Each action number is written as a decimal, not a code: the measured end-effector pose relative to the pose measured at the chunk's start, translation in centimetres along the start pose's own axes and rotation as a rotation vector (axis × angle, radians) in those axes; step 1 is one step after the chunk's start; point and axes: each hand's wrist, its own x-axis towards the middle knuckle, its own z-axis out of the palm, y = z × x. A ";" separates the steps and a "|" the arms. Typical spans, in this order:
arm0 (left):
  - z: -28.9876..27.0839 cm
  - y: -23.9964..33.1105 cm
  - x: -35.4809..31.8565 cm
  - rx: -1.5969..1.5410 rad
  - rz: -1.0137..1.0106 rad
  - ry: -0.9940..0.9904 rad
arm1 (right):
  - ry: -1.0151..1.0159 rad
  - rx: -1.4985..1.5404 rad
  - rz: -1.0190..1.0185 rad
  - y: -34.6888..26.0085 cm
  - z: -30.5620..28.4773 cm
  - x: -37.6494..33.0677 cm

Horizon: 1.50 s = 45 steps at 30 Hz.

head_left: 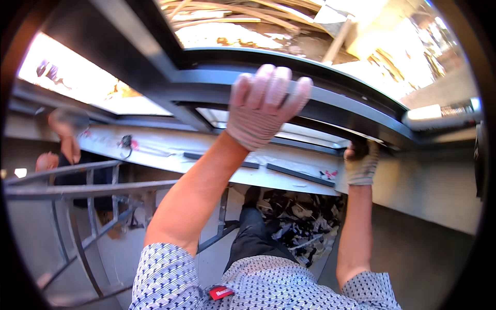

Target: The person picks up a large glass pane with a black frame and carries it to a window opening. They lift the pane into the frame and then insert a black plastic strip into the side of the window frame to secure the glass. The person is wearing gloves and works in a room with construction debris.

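1. In the head view, the dark frame runs across the top, from near 12 o'clock over to between 2 and 3.
2. My left hand is near 12 o'clock, in a pale striped glove. It lies over the bar of the frame, with the fingers a bit apart and pointing up. I cannot tell if they squeeze it.
3. My right hand is at 3 o'clock, also in a glove. It is up at the low edge of the frame, with the fingers bent. Something dark shows by the fingers, but I cannot tell what it is or if I hold it.
4. A white tube lies between 2 and 3 o'clock, near the end of the frame.
5. Under the frame is a white ledge. A dark strip lies on it toward 4 o'clock.
6. A heap of black and white scraps is at 5 o'clock, down below the ledge.
7. A gray ladder stands toward 8 and 9 o'clock. Just past it, at 9, I see another person's hand.
8. Long bits of wood lie outside at 12 o'clock.
9. My dotted shirt is at 6 o'clock.
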 end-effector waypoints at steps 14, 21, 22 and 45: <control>-0.7 1.0 1.1 0.145 0.076 0.001 | -0.282 0.240 0.118 0.9 3.0 -2.7; -1.3 1.2 1.8 0.130 0.087 0.002 | -0.248 0.105 0.059 1.5 3.3 -2.4; -1.4 1.4 1.8 0.136 0.085 -0.008 | -0.265 0.098 0.029 1.4 3.3 -2.3; -7.7 3.1 -8.0 -0.655 -0.966 -0.169 | -0.361 0.034 -0.058 2.0 1.5 0.1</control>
